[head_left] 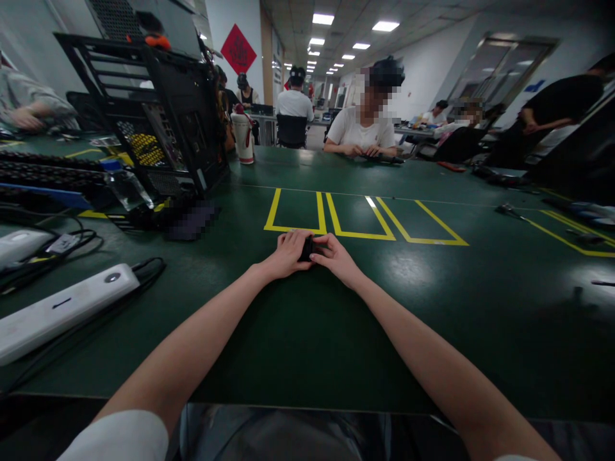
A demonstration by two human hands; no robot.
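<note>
Both of my arms reach forward over a dark green table [298, 346], and the hands meet near its middle. Between them is a small black object [306, 248], mostly covered by fingers, so its kind does not show. My left hand [288, 251] is closed around its left side. The fingertips and thumb of my right hand [335, 258] press on its right side. Just beyond the hands, yellow tape outlines [362, 237] mark the tabletop in several open-ended boxes.
On the left stand a black computer case [168, 121], a water bottle [125, 186] and a white power strip [72, 307] with cables. A white cup [243, 137] is farther back. Across the table sits a person in a white shirt [362, 131]. Tools and cables [509, 210] lie at right.
</note>
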